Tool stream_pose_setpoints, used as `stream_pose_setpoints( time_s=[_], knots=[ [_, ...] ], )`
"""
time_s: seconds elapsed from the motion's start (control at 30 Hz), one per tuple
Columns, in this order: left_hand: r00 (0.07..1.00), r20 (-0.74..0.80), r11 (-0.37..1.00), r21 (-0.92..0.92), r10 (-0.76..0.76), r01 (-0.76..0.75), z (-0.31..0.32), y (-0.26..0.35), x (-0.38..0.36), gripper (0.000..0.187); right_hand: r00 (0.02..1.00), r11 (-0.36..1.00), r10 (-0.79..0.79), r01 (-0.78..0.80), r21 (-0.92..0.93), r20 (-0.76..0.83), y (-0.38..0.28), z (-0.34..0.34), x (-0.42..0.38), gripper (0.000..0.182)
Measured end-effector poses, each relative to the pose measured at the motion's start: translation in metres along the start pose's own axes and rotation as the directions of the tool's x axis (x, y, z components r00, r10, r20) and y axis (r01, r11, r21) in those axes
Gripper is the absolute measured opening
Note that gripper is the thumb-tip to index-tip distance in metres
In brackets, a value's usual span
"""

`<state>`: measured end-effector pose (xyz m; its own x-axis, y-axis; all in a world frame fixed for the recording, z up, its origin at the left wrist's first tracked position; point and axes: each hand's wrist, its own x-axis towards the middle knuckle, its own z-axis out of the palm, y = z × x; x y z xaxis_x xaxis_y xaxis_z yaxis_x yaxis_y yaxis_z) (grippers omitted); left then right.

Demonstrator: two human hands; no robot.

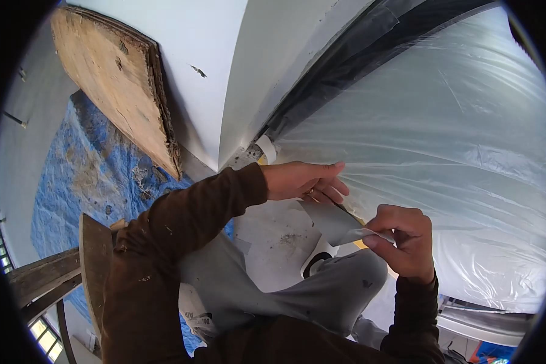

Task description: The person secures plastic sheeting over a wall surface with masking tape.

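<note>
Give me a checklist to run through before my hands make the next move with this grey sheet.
1. Right hand has a grip: ok, it pinches the grey sheet between thumb and fingers.
2. Left hand has a grip: cannot tell; it is at the sheet's far end, contact unclear.
3. Grey sheet lies flat: not ok, it is curled at the right hand.
4. Plastic sheeting is smooth: not ok, it shows wrinkles.
5. Plywood is away from both hands: ok, it stands off to the left.
</note>
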<state>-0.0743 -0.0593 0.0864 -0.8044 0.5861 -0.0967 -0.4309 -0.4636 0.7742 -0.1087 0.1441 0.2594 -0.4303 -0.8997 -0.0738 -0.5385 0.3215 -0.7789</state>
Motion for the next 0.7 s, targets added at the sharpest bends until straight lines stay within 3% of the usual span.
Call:
stream_pose_setpoints(
  time_s=[0.1, 0.17, 0.27, 0.33, 0.37, 0.4, 0.47, 0.5, 0.53, 0.63, 0.67, 0.7],
  knots=[
    [0.997, 0.025, 0.994, -0.069, -0.079, 0.08, -0.026, -0.007, -0.013, 0.071, 0.996, 1.0, -0.03, 0.029, 0.005, 0.085, 0.039, 0.02, 0.038, 0.016],
    [0.995, -0.043, 0.983, -0.159, -0.095, 0.088, -0.047, -0.028, -0.021, 0.07, 0.977, 0.955, 0.109, -0.154, 0.253, 0.181, 0.066, 0.03, 0.057, 0.014],
    [0.979, -0.112, 0.949, -0.287, -0.173, 0.134, -0.071, -0.068, -0.032, 0.063, 0.919, 0.92, 0.186, -0.287, 0.267, 0.347, 0.085, 0.034, 0.087, 0.017],
    [0.927, -0.248, 0.93, -0.309, -0.282, 0.2, -0.071, -0.08, -0.039, 0.058, 0.901, 0.916, 0.139, -0.275, 0.293, 0.411, 0.109, 0.042, 0.101, 0.015],
    [0.923, -0.197, 0.89, -0.391, -0.331, 0.236, -0.083, -0.097, -0.036, 0.046, 0.896, 0.906, 0.079, -0.248, 0.344, 0.438, 0.122, 0.045, 0.107, 0.014],
    [0.92, -0.215, 0.884, -0.413, -0.327, 0.217, -0.094, -0.113, -0.034, 0.046, 0.887, 0.892, 0.022, -0.226, 0.392, 0.461, 0.134, 0.048, 0.112, 0.013],
    [0.942, -0.061, 0.826, -0.502, -0.331, 0.258, -0.112, -0.141, -0.032, 0.034, 0.847, 0.892, 0.027, -0.26, 0.369, 0.531, 0.148, 0.049, 0.12, 0.011],
    [0.956, -0.061, 0.746, -0.641, -0.287, 0.183, -0.116, -0.151, -0.033, 0.022, 0.84, 0.898, 0.027, -0.259, 0.356, 0.542, 0.153, 0.051, 0.122, 0.011],
    [0.958, -0.078, 0.737, -0.657, -0.275, 0.158, -0.12, -0.164, -0.033, 0.022, 0.834, 0.904, 0.027, -0.256, 0.343, 0.552, 0.158, 0.053, 0.125, 0.011],
    [0.933, -0.353, 0.763, -0.62, -0.065, -0.182, -0.118, -0.196, -0.023, 0.017, 0.775, 0.93, 0.07, -0.279, 0.241, 0.628, 0.164, 0.053, 0.129, 0.011],
    [0.933, -0.356, 0.75, -0.63, -0.049, -0.201, -0.114, -0.206, -0.02, 0.017, 0.762, 0.939, 0.101, -0.285, 0.192, 0.639, 0.166, 0.054, 0.13, 0.011],
    [0.878, -0.474, 0.715, -0.589, 0.073, -0.377, -0.11, -0.213, -0.015, 0.018, 0.75, 0.942, 0.116, -0.292, 0.168, 0.651, 0.168, 0.055, 0.129, 0.011]
  ],
)
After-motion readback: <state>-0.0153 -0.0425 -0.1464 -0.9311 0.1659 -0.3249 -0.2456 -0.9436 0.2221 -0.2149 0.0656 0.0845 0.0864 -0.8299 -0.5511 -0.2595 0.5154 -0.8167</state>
